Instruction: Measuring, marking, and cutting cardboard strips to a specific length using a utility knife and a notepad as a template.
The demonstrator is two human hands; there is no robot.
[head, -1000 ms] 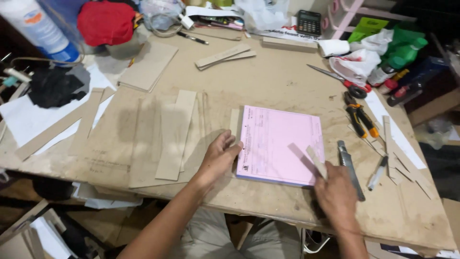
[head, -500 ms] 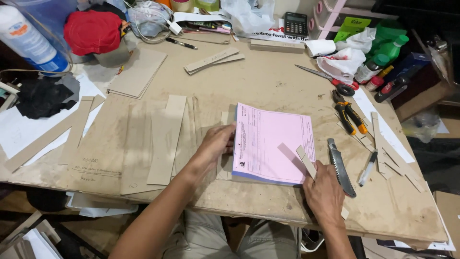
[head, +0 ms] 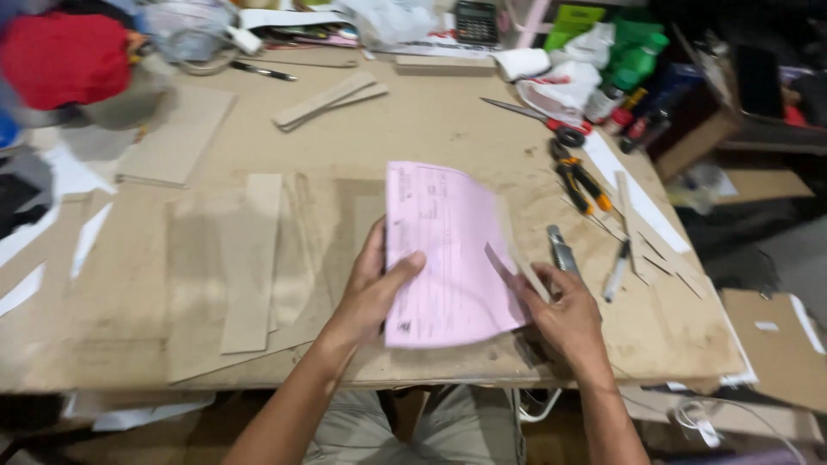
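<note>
Hands lifting pink pad (head: pixel 452 254) off table (head: pixel 448 129) | left hand (head: pixel 375 288) grip pinching pad's left edge | right hand (head: pixel 560 314) pinching lower right corner | keep both edges level, avoid creasing sheets

Print on the pink paper pad (head: pixel 448 250) blurred, unreadable. Left hand (head: pixel 372 288) fingers hidden beneath pad. Red fabric bundle (head: pixel 65 56) cut off at the top edge.

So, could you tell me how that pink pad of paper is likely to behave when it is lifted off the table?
The pink paper pad would probably flex: its far edge already curves while the left hand and right hand grip its sides. It looks thin, so likely light. Loose top sheets may fan or slip.
</note>
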